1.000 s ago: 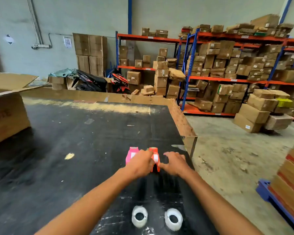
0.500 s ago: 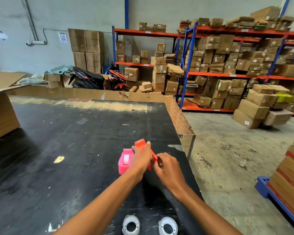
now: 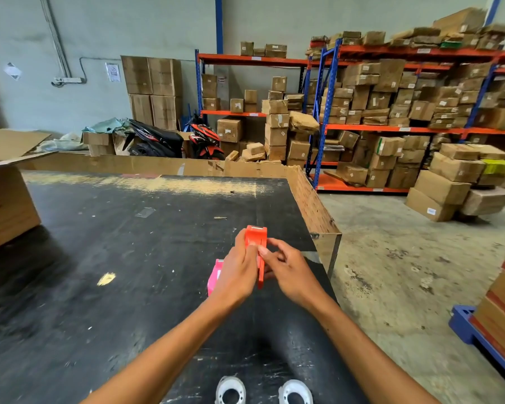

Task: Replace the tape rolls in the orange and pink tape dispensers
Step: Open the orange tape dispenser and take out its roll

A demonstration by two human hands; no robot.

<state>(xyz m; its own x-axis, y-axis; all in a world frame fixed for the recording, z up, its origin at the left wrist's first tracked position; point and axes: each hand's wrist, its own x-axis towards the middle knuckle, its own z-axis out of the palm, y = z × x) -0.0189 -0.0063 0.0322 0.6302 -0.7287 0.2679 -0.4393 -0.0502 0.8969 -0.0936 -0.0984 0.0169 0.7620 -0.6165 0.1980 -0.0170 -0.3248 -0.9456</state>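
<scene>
Holding the orange dispenser above the table near its right edge, the left hand and right hand pinch it from both sides. Its long axis runs near-to-far, front end raised and pointing away. The pink dispenser lies on the table just behind the left hand. Two tape rolls sit at the near edge.

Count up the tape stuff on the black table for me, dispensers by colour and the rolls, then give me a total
Orange dispenser: 1, held up in both hands
Pink dispenser: 1, on the table, partly hidden behind the left hand
White tape rolls: 2, at the near edge
Total: 4
</scene>
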